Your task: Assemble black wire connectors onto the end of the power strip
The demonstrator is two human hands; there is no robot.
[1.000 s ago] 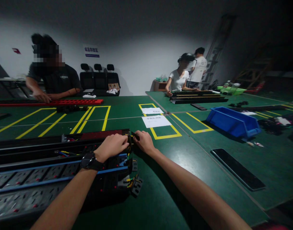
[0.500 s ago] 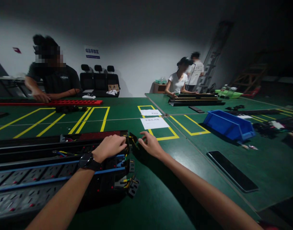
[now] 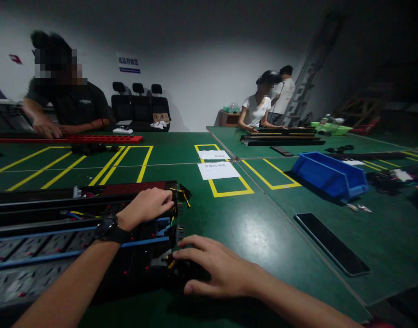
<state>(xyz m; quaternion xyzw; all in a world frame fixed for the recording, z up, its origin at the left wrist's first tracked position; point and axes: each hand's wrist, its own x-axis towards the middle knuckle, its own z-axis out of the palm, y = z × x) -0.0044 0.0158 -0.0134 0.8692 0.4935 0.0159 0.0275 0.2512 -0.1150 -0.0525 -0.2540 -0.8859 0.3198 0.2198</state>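
Several long black housings [image 3: 140, 264] lie side by side at the left, looking like power strips with rows of slotted grey socket modules [image 3: 38, 248] and blue edges. My left hand [image 3: 145, 207], a dark watch on its wrist, rests over the right ends of the farther housings. Its fingers are curled in, and whatever they grip is hidden. At the far strip's end a small black end piece [image 3: 184, 193] hangs on yellow wires. My right hand [image 3: 219, 266] is spread with fingers apart, its fingertips at the wired end of the nearest strip, partly covering it; contact is unclear.
A phone [image 3: 332, 243] lies on the green table [image 3: 256, 228] at right, with a blue bin [image 3: 328, 177] beyond it. Paper labels [image 3: 219, 170] lie inside yellow tape marks. Across the table, co-workers handle a red rail [image 3: 102, 139] and black rails [image 3: 280, 136].
My right hand has come toward me from the far strip's end to the nearest strip's end, its fingers spreading. My left hand stays over the strip ends. The view has shifted slightly.
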